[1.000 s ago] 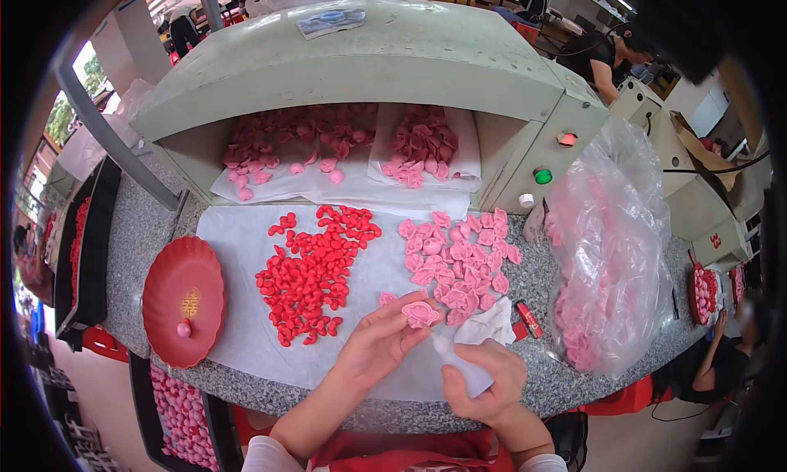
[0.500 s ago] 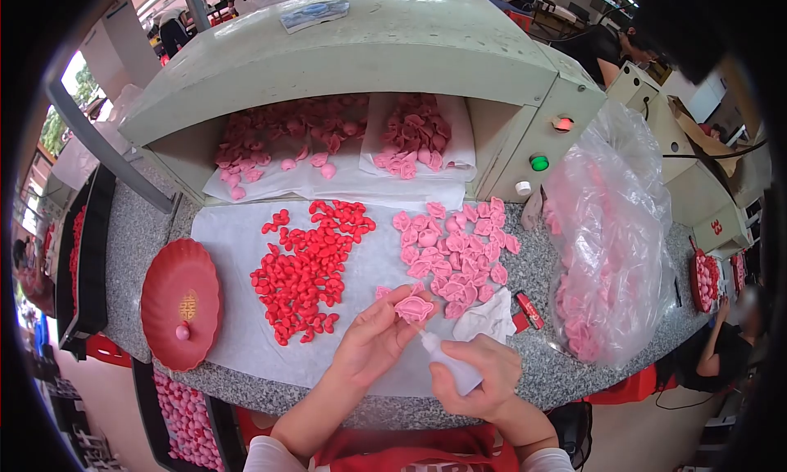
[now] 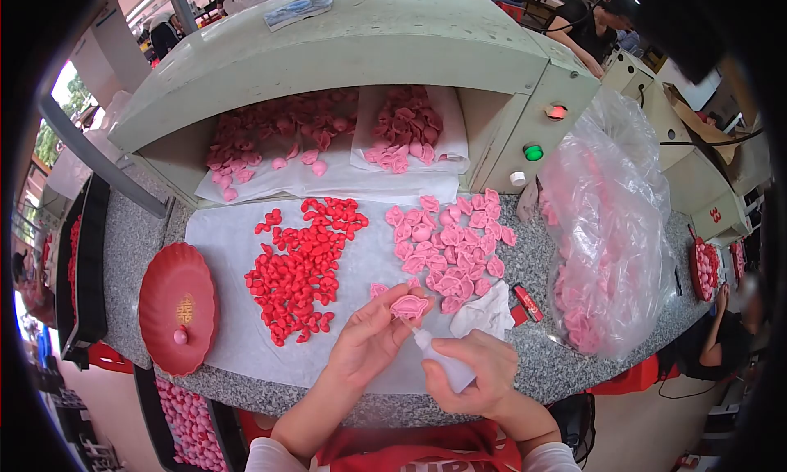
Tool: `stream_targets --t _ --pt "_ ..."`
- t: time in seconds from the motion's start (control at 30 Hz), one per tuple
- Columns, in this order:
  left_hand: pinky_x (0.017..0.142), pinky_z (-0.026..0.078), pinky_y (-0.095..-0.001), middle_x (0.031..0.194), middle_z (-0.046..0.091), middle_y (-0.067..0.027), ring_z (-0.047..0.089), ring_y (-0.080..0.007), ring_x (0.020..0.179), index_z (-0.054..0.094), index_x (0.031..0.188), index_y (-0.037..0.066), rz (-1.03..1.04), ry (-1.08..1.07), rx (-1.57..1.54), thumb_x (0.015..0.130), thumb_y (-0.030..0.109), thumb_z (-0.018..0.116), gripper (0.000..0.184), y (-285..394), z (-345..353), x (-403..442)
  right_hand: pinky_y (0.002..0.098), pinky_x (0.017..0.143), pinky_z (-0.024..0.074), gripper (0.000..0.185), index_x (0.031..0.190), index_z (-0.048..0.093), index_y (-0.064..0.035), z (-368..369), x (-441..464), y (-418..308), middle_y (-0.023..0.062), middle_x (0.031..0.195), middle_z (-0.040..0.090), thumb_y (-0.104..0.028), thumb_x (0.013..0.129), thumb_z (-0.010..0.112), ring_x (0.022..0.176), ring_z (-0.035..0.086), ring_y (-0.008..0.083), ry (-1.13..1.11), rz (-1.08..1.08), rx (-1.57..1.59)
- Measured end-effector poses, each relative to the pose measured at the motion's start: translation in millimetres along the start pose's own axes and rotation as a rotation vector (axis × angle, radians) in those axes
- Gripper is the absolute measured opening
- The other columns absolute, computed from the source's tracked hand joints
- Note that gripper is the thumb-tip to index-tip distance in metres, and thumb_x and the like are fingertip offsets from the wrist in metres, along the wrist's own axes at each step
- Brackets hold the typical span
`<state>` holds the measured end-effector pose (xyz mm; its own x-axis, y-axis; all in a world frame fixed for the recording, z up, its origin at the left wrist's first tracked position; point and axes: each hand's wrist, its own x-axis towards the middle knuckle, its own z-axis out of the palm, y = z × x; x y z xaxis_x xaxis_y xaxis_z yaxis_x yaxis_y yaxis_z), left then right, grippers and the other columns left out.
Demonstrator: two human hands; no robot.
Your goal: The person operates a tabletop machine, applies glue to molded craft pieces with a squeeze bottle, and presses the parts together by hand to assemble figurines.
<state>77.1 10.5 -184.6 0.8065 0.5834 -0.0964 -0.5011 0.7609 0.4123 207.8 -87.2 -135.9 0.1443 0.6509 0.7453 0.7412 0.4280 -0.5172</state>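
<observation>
In my left hand point(image 3: 363, 341) a small pink shell-like piece point(image 3: 409, 307) is pinched between thumb and fingers. My right hand point(image 3: 479, 372) is wrapped around a whitish squeeze bottle point(image 3: 450, 365), whose narrow nozzle points up at the lower edge of the pink piece. Whether the tip touches it I cannot tell. Just beyond my hands lies a spread of similar pink pieces point(image 3: 447, 255). To their left is a heap of small red curved pieces point(image 3: 297, 275). Both groups rest on white sheet material point(image 3: 217, 226). A crumpled white cloth point(image 3: 484, 312) lies beside my right hand.
A grey-green box machine point(image 3: 344, 46) with pink pieces inside stands at the back. On the left is a red scalloped dish point(image 3: 156, 308) holding one pink ball. A clear plastic bag point(image 3: 611, 251) of pink pieces is at right. A black crate point(image 3: 217, 419) of pink balls sits below.
The view has shifted slightly. My hands keep the same holds, with the bottle's nozzle still at the pink piece. A person at the back right has moved further into view.
</observation>
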Motion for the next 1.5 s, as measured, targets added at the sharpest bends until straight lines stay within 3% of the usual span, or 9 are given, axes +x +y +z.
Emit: stream_targets --t 0.5,1.5 --pt "0.096 0.04 -0.0361 0.125 0.047 -0.0162 0.044 -0.0295 0.118 0.051 0.119 0.003 0.038 0.021 0.062 0.084 0.013 0.057 0.038 -0.4 1.9 -0.4 0.0241 0.037 0.0321 0.027 0.088 0.059 -0.002 -2.2 3.0 1.8 0.0035 0.055 0.052 -0.004 0.062 0.069 0.039 0.044 0.0146 0.059 0.026 -0.004" --pt "0.095 0.042 -0.0347 0.125 0.044 -0.0164 0.042 -0.0296 0.119 0.046 0.122 0.0 -0.024 0.02 -0.065 0.085 0.014 0.056 0.041 -3.6 -2.5 1.4 0.0239 0.038 0.0325 0.027 0.086 0.06 -0.0039 0.5 1.3 -0.8 0.0014 0.054 0.05 -0.004 0.061 0.069 0.041 0.044 0.0138 0.025 0.017 -0.001"
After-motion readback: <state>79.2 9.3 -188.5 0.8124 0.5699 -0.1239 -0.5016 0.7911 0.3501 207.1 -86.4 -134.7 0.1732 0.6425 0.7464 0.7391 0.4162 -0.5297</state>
